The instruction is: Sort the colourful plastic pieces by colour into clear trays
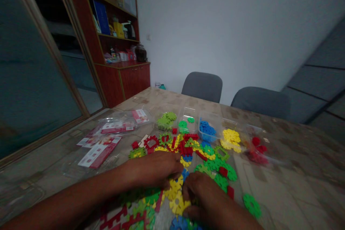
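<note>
My left hand (156, 170) lies palm down on the table with its fingers curled over yellow gear-shaped pieces (176, 196). Close beside it, my right hand (201, 194) bends its fingers onto the same yellow pieces. What either hand grips is hidden under the fingers. Around both hands spreads a pile of flat plastic building pieces (188, 147) in red, green, yellow and blue. Red frame pieces (118, 219) lie near my left forearm.
Clear tubs at the back hold sorted pieces: light green (165, 119), blue (207, 131), yellow (231, 139), red (256, 147). Plastic bags with pink cards (104, 140) lie at the left. Two grey chairs (202, 86) stand behind the table. A wooden shelf unit (115, 32) fills the back left.
</note>
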A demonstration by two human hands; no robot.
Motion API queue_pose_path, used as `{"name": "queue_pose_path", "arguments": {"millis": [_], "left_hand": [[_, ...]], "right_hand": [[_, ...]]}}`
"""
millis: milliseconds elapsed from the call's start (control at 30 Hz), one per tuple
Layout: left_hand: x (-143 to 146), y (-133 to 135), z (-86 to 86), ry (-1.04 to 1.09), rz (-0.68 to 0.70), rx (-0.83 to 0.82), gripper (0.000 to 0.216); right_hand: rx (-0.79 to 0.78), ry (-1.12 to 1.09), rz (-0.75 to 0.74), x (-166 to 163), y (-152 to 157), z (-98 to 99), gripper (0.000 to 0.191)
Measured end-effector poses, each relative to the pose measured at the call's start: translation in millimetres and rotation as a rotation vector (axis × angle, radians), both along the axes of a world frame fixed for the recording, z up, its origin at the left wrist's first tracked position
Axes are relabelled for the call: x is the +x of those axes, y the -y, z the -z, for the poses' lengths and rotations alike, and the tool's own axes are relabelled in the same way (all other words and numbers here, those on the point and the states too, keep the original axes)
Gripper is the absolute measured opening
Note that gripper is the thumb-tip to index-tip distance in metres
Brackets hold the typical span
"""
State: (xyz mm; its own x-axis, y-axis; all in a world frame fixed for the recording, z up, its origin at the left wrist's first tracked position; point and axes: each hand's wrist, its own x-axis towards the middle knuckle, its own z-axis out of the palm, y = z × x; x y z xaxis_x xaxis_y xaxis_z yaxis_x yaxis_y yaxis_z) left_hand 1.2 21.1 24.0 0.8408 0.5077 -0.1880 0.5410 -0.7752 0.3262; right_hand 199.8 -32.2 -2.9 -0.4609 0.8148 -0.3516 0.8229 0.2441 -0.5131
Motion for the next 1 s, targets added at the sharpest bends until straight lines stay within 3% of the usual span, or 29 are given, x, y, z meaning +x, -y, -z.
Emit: {"name": "queue_pose_path", "arguments": {"millis": [133,233,400,467,667,867,1000], "left_hand": [[-2,-2,-7.4,0.018,-0.016,-0.164,0.02],[-1,1,-5.3,0.051,0.002,-0.232,0.02],[8,12,4.5,-0.001,0.049,-0.102,0.023],[11,16,6.1,-0.034,0.066,-0.042,0.027],[16,24,1.8,-0.1,0.038,-0.004,0.029],[16,29,-5.7,-0.041,0.003,-0.084,0.044],[14,28,-8.6,-0.037,-0.008,-0.125,0.035]], "right_hand": [[-0.027,-0.211,0.048,22,-7,0.2,0.016],[0.048,-0.189,0.033,39,-16,9.0,0.019],[0.13,0.026,0.001,36,-14,15.4,0.02],[0.146,0.087,0.029,25,-8,7.0,0.019],[0.069,0.272,0.09,3,0,-18.1,0.039],[0.112,-0.013,0.122,17,2,7.5,0.04],[0.054,-0.107,0.143,18,-1,10.1,0.03]]}}
